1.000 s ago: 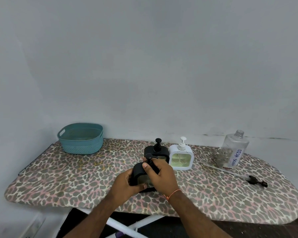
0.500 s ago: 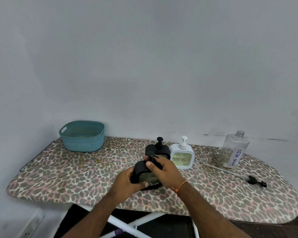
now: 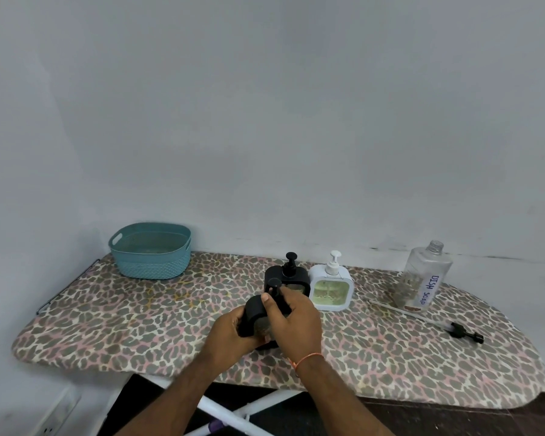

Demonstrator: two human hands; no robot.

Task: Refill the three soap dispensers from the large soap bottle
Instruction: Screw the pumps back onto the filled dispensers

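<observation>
Both hands are on a black soap dispenser [image 3: 255, 316] held near the front middle of the ironing board [image 3: 145, 328], tilted to the left. The left hand [image 3: 230, 336] is curled round its lower body from the 8 o'clock side, with the thumb across the front. The right hand [image 3: 291, 322] comes in from 4 o'clock and wraps its fingers round the pump neck, the thumb tip pressed just beneath the round black pump head [image 3: 274, 283]. An orange thread band [image 3: 307, 360] circles the right wrist.

At 12 o'clock from the held dispenser, and just behind it, a second black dispenser [image 3: 288, 273] stands upright with its pump on. Touching or nearly touching its right side stands a white dispenser [image 3: 331, 289], also with its pump fitted; pale green liquid shows through its window.

Well apart at 3 o'clock, near the board's right end, stands the large clear bottle [image 3: 423, 278], hand-labelled "DISH SOAP", cap off, with only a little liquid at the bottom. Its pump with the long tube [image 3: 428, 319] lies flat on the board just in front of it, black head pointing towards 4 o'clock.

At 10 o'clock, on the far left corner of the board, sits a teal basket [image 3: 151, 262]. The board's white legs [image 3: 233, 413] show below the front edge.
</observation>
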